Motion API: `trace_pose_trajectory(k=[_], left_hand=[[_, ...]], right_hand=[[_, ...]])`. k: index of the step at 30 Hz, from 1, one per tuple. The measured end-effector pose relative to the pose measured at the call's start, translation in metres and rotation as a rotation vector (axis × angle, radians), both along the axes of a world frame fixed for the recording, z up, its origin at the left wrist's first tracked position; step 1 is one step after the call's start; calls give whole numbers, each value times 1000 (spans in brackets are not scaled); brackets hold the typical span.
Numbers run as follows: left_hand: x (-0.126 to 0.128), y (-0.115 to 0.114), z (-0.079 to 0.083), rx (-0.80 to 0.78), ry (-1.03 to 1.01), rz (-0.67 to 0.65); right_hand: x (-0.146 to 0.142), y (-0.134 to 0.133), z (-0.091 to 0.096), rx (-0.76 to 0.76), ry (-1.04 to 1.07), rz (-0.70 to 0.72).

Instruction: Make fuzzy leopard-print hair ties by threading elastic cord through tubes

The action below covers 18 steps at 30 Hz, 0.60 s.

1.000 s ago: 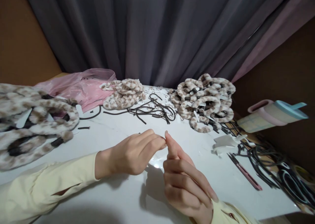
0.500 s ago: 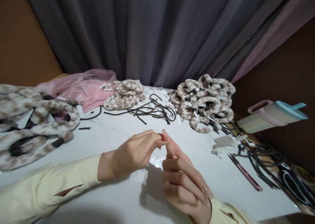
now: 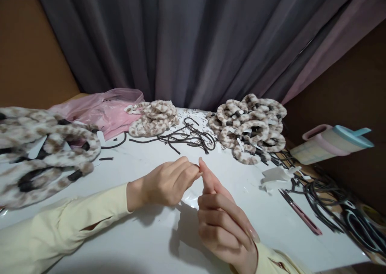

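Observation:
My left hand [image 3: 164, 182] and my right hand [image 3: 221, 221] meet fingertip to fingertip above the white table [image 3: 144, 242], near its middle. Both wear pale yellow sleeves. The left fingers are curled and pinched together against the right index fingertip; what they pinch is too small to make out. My right hand's other fingers are folded toward the palm. A clear glossy sheet [image 3: 193, 195] lies on the table just under the fingertips.
Piles of leopard-print fuzzy hoops lie at the left [image 3: 45, 153], back middle [image 3: 153, 117] and back right [image 3: 250, 125]. Dark bare bands [image 3: 187, 136] lie between them. A pink bag [image 3: 102, 109], white clips [image 3: 277, 173], a pink cutter [image 3: 300, 211], black bands [image 3: 334, 197] and a pastel container [image 3: 334, 143] surround them.
The hands stayed pinched together; the left fingers shifted slightly against the right index fingertip. The view tilted a little, so the table's contents sit slightly lower.

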State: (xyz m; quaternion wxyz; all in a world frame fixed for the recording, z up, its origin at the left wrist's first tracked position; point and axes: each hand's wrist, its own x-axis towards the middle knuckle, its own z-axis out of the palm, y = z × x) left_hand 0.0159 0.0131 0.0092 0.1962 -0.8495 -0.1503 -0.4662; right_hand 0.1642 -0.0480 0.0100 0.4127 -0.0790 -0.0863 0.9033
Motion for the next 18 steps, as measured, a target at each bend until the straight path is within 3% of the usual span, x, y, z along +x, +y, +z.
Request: trace_pose_trajectory(k=[6,11,13,18], left_hand=[[-3,3,-1,-70,13,-84],[-2,2,0,-133,-39,-172],[-1,-1,2,-233,-92,-177],[-1,-11,8,-652,-154,-229]], right_hand=[[0,-2,-1,40,-21,7],[0,-2,-7,-19,-98,-26],[0,-1,-8,-56,-130,-35],[1,0,-6,-88,-80,-30]])
